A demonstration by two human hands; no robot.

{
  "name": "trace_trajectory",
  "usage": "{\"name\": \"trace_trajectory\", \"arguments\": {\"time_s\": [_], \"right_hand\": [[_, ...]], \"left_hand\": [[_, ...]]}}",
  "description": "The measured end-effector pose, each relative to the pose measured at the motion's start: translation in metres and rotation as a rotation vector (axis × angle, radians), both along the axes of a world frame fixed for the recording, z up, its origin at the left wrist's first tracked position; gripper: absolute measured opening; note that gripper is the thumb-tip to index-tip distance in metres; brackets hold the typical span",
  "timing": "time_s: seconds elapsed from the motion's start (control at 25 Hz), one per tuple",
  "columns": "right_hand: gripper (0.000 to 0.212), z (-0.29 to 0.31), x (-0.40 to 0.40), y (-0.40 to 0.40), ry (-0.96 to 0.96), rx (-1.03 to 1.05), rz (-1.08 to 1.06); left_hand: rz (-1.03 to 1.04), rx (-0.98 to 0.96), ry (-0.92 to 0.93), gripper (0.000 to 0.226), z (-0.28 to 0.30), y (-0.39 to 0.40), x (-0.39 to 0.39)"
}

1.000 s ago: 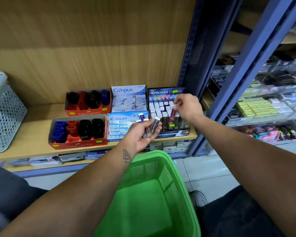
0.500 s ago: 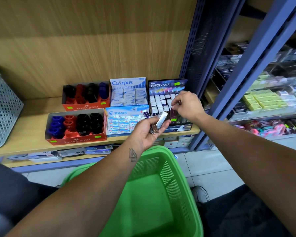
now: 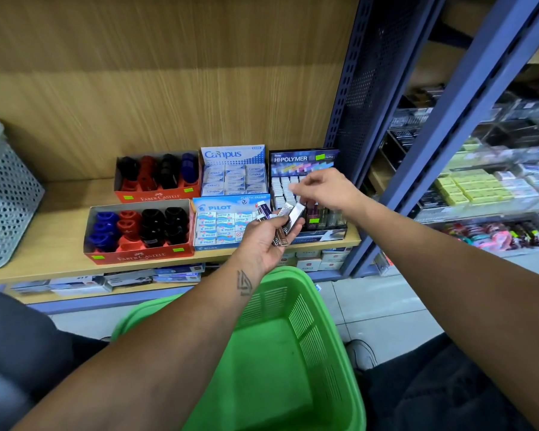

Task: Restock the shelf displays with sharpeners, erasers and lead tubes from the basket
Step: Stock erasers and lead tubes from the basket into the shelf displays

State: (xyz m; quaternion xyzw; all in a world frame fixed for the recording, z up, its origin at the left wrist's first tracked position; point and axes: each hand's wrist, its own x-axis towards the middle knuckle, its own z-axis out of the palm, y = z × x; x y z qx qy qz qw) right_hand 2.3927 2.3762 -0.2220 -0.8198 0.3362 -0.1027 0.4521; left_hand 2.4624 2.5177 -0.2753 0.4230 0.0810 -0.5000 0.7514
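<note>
Had slotted a tube into the Hi-Polymer display [image 3: 305,194] at the shelf's [image 3: 59,259] right end half a second before; right hand [image 3: 327,189] lifted clear, fingers loosely curled, empty, while left hand [image 3: 268,237] gripped remaining lead tubes [image 3: 288,220] above the basket [image 3: 339,353].

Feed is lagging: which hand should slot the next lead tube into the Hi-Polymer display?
Right hand: it hovers empty over the Hi-Polymer display; the left hand holds the lead tubes.
</note>
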Motion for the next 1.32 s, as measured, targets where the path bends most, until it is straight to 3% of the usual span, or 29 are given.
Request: {"name": "trace_trajectory", "arguments": {"time_s": [0.12,0.32,0.4,0.6,0.72,0.84,0.96,1.08,1.2,1.32], "right_hand": [[0.017,-0.002,-0.004,0.006,0.073,0.17,0.054],[0.006,0.001,-0.009,-0.009,-0.264,0.309,-0.204],[0.013,0.002,-0.012,-0.013,-0.27,0.303,-0.163],[0.008,0.006,-0.006,0.004,0.242,0.076,0.252],[0.008,0.007,-0.001,0.009,0.364,0.029,0.275],[0.011,0.004,-0.006,0.008,0.29,0.223,0.166],[0.004,0.006,-0.008,0.008,0.068,0.446,0.024],[0.009,0.014,-0.003,0.0,-0.084,0.358,-0.01],[0.023,0.028,0.003,-0.007,-0.08,0.19,0.107],[0.027,0.034,0.0,-0.012,-0.021,0.278,0.156]], "left_hand": [[0.023,-0.007,-0.04,0.034,0.004,-0.005,0.0],[-0.029,-0.036,-0.091,0.021,0.007,-0.003,0.001],[-0.064,0.003,-0.147,0.016,0.007,-0.001,0.002],[-0.23,0.166,-0.553,0.014,0.012,0.003,0.002],[-0.261,0.203,-0.73,0.019,0.013,0.008,0.009],[-0.172,0.186,-0.712,0.021,0.008,0.01,0.014],[-0.071,0.171,-0.631,0.014,0.012,0.008,0.015],[-0.071,0.199,-0.676,0.018,0.024,-0.001,0.018],[-0.171,0.203,-0.811,0.024,0.037,-0.009,0.02],[-0.199,0.168,-0.775,0.025,0.041,-0.012,0.019]]}}
